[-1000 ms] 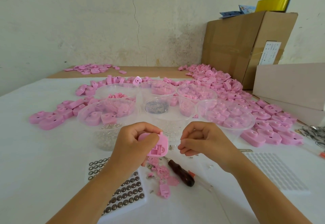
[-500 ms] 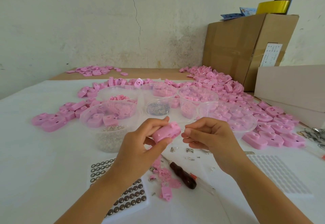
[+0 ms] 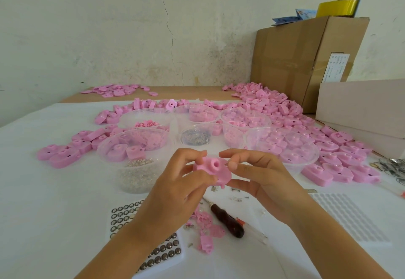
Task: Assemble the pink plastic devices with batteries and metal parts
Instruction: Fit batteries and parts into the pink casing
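We find the pink device housing (image 3: 217, 171) held clear above the white table (image 3: 43, 213), between both hands, its round socket facing up. The left hand (image 3: 175, 191) grips it from 8 o'clock, fingers curled round the near edge. The right hand (image 3: 258, 178) pinches the 3 o'clock edge between thumb and forefinger. Taken from the housing, the clear tub of metal parts (image 3: 135, 175) stands at 9 o'clock, the button-cell battery tray (image 3: 162, 254) lies at 7 o'clock, and the dark-handled screwdriver (image 3: 228, 221) lies at 6 o'clock.
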Tool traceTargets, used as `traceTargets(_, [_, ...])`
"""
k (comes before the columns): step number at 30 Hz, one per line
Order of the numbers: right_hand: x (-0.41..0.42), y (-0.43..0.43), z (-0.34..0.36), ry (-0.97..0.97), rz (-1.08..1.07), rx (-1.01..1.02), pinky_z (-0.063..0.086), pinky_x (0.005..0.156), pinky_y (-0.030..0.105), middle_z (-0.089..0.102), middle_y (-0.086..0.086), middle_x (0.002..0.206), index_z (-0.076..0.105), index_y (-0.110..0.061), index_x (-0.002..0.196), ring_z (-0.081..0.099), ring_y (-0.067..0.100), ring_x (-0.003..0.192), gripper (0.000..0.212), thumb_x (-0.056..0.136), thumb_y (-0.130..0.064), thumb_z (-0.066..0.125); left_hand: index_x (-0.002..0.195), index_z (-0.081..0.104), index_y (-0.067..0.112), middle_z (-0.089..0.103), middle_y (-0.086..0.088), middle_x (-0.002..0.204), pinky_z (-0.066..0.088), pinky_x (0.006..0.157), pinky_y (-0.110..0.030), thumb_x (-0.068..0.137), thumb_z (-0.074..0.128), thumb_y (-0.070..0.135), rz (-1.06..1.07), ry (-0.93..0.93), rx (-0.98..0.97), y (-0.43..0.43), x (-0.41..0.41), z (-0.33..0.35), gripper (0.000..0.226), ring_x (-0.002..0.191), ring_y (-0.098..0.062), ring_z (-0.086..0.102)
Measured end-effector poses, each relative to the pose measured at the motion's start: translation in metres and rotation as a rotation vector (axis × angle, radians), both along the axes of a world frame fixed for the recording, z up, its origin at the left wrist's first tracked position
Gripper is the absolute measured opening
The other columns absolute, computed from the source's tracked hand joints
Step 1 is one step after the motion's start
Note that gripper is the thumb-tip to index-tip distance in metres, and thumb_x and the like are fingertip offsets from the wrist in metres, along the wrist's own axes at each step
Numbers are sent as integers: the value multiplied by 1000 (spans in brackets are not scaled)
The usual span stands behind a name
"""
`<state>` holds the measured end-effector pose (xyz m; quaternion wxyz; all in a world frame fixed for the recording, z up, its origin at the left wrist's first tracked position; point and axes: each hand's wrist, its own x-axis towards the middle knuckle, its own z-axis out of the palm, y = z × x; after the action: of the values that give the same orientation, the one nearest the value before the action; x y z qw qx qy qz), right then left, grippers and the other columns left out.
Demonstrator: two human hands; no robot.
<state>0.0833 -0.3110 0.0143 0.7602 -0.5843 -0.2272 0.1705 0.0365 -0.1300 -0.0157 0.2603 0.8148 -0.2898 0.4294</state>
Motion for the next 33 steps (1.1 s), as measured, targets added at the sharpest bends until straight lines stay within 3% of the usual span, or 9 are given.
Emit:
traceTargets(6, [-3,3,0,-9,49,-24,56,67,30,70,18,96,69,-6,67,67,28,82,10,62,-14,72,95,57,25,40,0,109,50,94,-25,80,64,2,-11,31,79,-1,0,-3,29,117,-15,50])
traceTargets(20, [-1,1,-1,66,72,-27,56,62,27,70,17,85,55,-8,74,67,28,73,24,62,-5,76,98,56,25,39,1,116,58,81,-38,86,60,11,-18,71,203,3,-3,-3,19,114,-30,58])
traceTargets(22, [-1,0,0,45,73,-59,56,64,28,70,16,86,53,-8,79,67,28,75,26,62,-8,73,98,57,34,44,11,118,57,82,-31,88,56,25,11,90,220,1,-5,-3,13,115,-20,59])
traceTargets(25, [-3,1,0,-10,81,-124,56,67,30,70,16,89,50,-7,88,66,26,74,30,65,-11,69,92,50,70,47,51,105,41,79,3,67,63,63,103,290,101,-3,-13,-5,30,103,21,49])
traceTargets(27, [-4,2,0,-24,77,-142,54,66,30,70,18,90,48,-7,92,64,26,73,29,69,-7,66,100,48,68,36,62,102,33,81,8,59,52,73,126,322,87,-1,-20,-8,41,101,33,38])
traceTargets(29, [-5,2,-1,-35,77,-152,52,65,31,69,18,90,48,-6,94,63,27,71,27,72,-2,64,112,54,52,41,56,108,30,88,6,72,53,64,72,261,177,-3,-14,-4,42,107,28,39])
traceTargets(30, [-5,2,0,-39,77,-155,52,65,31,68,18,90,48,-6,96,62,26,71,27,74,-1,63,110,61,39,49,41,115,42,85,-3,84,54,51,40,230,281,-1,-13,0,30,110,15,46])
traceTargets(31, [-5,2,0,-41,79,-157,52,64,30,68,17,89,48,-5,97,62,26,72,28,74,-1,63,103,67,26,50,22,119,54,70,-15,91,51,36,87,147,420,-1,-15,7,22,109,0,50])
traceTargets(33, [-6,1,1,-39,87,-148,52,64,30,67,16,89,48,-5,99,61,26,73,32,70,-5,63,93,70,11,46,-2,117,56,55,-23,92,47,18,73,75,513,1,-19,12,24,109,-14,48])
